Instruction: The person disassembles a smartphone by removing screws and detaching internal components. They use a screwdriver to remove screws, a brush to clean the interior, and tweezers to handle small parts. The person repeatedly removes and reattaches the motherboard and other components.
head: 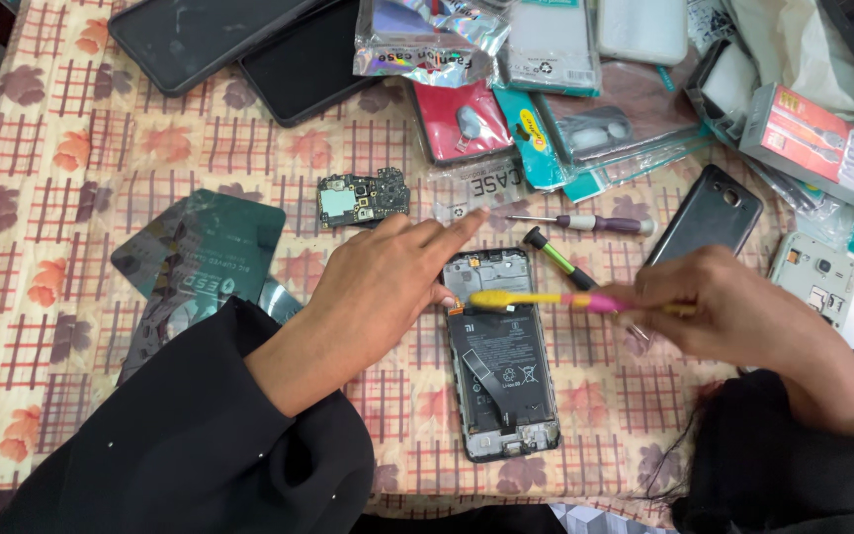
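Observation:
An opened phone (499, 366) lies face down in the middle of the table, its battery and frame exposed. My left hand (387, 282) rests flat on the phone's upper left edge, fingers stretched out. My right hand (733, 311) holds a yellow and pink toothbrush (546, 300), whose yellow head lies across the phone's upper part. A green circuit board (363, 198) sits just above my left hand.
A purple-handled screwdriver (595, 223) and a green-handled tool (557, 259) lie above the phone. A black back cover (709, 213) and a grey phone frame (814, 277) lie at right. Phone cases in packets (546, 59), dark tablets (200, 35) and green packets (205, 252) surround them.

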